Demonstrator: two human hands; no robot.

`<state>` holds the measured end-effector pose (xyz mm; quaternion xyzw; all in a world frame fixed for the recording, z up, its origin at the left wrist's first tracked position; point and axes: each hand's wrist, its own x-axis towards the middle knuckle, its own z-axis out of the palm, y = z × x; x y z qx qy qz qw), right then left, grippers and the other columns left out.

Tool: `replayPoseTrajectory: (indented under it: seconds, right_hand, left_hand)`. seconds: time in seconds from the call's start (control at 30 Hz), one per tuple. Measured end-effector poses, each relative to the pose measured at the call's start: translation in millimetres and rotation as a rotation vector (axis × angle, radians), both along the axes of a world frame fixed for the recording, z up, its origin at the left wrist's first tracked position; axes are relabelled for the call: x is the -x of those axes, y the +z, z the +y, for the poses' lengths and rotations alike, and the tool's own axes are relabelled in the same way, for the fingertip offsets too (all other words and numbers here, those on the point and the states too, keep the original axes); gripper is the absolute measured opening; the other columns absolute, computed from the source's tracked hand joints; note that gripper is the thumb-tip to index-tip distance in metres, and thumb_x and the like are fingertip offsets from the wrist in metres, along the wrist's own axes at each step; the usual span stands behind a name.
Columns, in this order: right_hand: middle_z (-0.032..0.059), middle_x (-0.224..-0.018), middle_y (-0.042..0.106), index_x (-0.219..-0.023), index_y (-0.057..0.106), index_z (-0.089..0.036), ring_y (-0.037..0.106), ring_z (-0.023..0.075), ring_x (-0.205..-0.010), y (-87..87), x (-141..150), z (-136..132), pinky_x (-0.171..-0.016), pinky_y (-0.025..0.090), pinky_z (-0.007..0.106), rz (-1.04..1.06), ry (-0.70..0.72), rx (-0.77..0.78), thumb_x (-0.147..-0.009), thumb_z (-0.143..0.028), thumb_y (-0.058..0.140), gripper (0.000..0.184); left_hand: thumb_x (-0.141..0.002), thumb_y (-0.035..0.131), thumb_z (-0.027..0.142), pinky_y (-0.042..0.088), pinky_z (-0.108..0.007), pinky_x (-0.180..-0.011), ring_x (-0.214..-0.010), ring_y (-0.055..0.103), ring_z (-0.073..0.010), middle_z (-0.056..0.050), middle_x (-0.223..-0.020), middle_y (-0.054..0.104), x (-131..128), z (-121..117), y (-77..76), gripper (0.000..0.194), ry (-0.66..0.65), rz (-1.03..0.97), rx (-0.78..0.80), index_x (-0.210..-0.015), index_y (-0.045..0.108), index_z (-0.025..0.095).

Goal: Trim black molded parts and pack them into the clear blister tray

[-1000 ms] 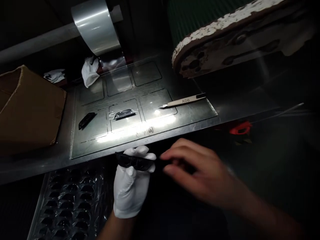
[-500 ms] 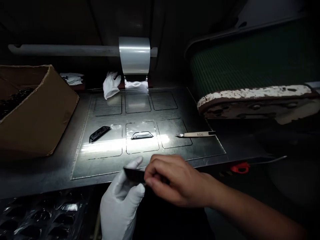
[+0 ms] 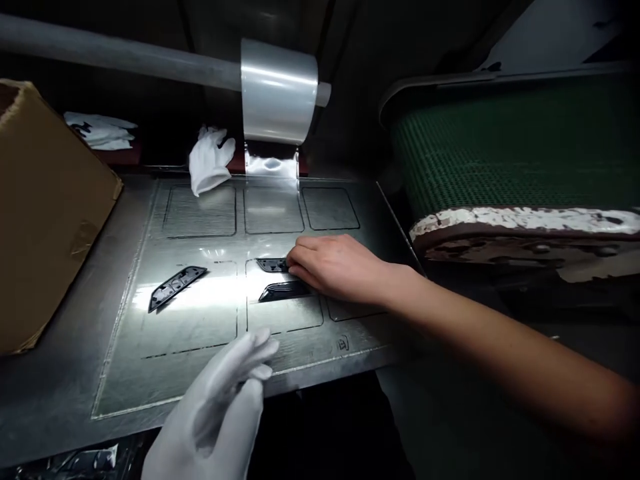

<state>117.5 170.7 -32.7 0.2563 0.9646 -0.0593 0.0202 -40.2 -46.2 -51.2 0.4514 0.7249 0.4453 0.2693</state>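
My right hand, bare, pinches the right end of a small black trapezoid plastic piece low over the clear sheet on the bench. Just nearer to me lies a glossy black piece, its right end hidden under the hand. Further left, another black piece rests at a slant, its molded side up. White-gloved, my left hand hovers at the bench's front edge, holding nothing, thumb apart from the fingers.
A film roll hangs on a bar at the back, its strip reaching the sheet. White gloves lie behind. A cardboard box stands left, a green ribbed conveyor belt right. Shiny black pieces show at lower left.
My right hand has carried the black piece from my left hand forward to the sheet, behind the glossy piece. My left hand has let go. The A06 knife is now hidden by my right arm.
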Motion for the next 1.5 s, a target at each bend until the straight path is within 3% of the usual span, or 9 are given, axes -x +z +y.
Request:
replayPoseTrajectory:
  seconds: [0.13,0.23,0.33,0.47,0.7,0.87,1.07,1.3,1.5]
  right_hand:
    - [0.0065,-0.102,0.069,-0.110,0.067,-0.016,0.065,0.0185,-0.087,-4.3,-59.0,-31.2,-0.073,0.048,0.030,0.280,-0.176,0.031,-0.107,-0.031,0.051,0.022]
    - [0.0078,-0.105,0.069,-0.114,0.068,-0.018,0.065,0.0206,-0.094,-18.3,-120.2,-58.2,-0.085,0.052,0.035,0.350,-0.355,-0.030,-0.105,-0.028,0.053,0.020]
    - [0.0110,-0.117,0.068,-0.123,0.070,-0.021,0.062,0.0270,-0.108,-39.0,-164.5,-67.9,-0.096,0.051,0.044,0.338,-0.450,-0.133,-0.104,-0.025,0.055,0.025]
    - [0.0115,-0.107,0.068,-0.122,0.073,-0.018,0.064,0.0257,-0.101,-53.2,-181.6,-65.2,-0.089,0.055,0.041,0.464,-0.439,-0.151,-0.105,-0.022,0.051,0.028]
    - [0.0062,-0.109,0.071,-0.136,0.063,-0.022,0.068,0.0182,-0.095,-43.6,-173.5,-93.9,-0.086,0.054,0.031,0.684,-0.452,-0.026,-0.106,-0.022,0.053,0.032]
    - [0.0062,-0.108,0.073,-0.133,0.066,-0.021,0.069,0.0186,-0.095,-36.8,-151.9,-109.2,-0.083,0.054,0.030,0.587,-0.340,0.084,-0.106,-0.025,0.053,0.030]
    - [0.0069,-0.108,0.073,-0.126,0.070,-0.016,0.070,0.0191,-0.096,-13.2,-102.5,-99.5,-0.081,0.052,0.029,0.410,-0.176,0.073,-0.105,-0.026,0.052,0.029]
    - [0.0044,-0.107,0.072,-0.119,0.074,-0.023,0.067,0.0179,-0.083,10.2,-32.2,-75.9,-0.059,0.035,0.030,0.161,-0.037,-0.019,-0.107,-0.033,0.049,0.029]
    - [0.0043,-0.099,0.072,-0.113,0.073,-0.022,0.063,0.0159,-0.076,9.0,5.1,-70.2,-0.054,0.026,0.031,0.054,0.023,-0.023,-0.108,-0.028,0.048,0.027]
  left_hand:
    - [-0.100,0.059,0.028,0.057,-0.043,-0.098,-0.112,0.070,-0.0271,-0.003,-0.124,0.074,13.7,42.2,4.4,0.027,-0.382,0.477,-0.141,-0.125,0.069,0.029]
    - [-0.100,0.050,0.015,0.054,-0.045,-0.089,-0.100,0.067,-0.0285,-0.009,-0.111,0.073,17.1,81.7,6.8,0.023,-0.622,0.839,-0.131,-0.111,0.070,0.020]
    - [-0.098,0.045,0.010,0.050,-0.043,-0.072,-0.083,0.064,-0.0276,-0.008,-0.096,0.071,14.8,105.5,5.1,0.026,-0.688,1.102,-0.096,-0.102,0.070,0.018]
    - [-0.098,0.043,0.009,0.045,-0.043,-0.066,-0.081,0.063,-0.0309,-0.010,-0.097,0.071,10.4,105.5,2.2,0.029,-0.675,1.218,-0.110,-0.107,0.070,0.016]
    - [-0.099,0.042,0.008,0.044,-0.041,-0.067,-0.081,0.062,-0.0281,-0.009,-0.096,0.071,6.7,65.8,-5.2,0.031,-0.658,1.218,-0.130,-0.113,0.069,0.016]
    - [-0.101,0.047,0.012,0.043,-0.040,-0.068,-0.084,0.061,-0.0258,-0.007,-0.099,0.070,4.5,37.6,-12.6,0.028,-0.649,1.147,-0.123,-0.120,0.067,0.019]
    - [-0.101,0.055,0.016,0.050,-0.039,-0.078,-0.089,0.063,-0.0232,-0.007,-0.104,0.070,16.2,17.8,-16.4,0.019,-0.661,0.809,-0.232,-0.116,0.066,0.019]
    - [-0.099,0.061,0.020,0.044,-0.052,-0.114,-0.130,0.056,-0.0298,-0.011,-0.130,0.067,57.6,37.2,-6.4,0.022,-0.393,0.731,-0.292,-0.120,0.068,0.020]
    - [-0.096,0.061,0.019,0.046,-0.048,-0.111,-0.124,0.056,-0.0287,-0.010,-0.125,0.066,60.1,67.0,-0.1,0.010,-0.583,0.725,-0.174,-0.103,0.069,0.019]
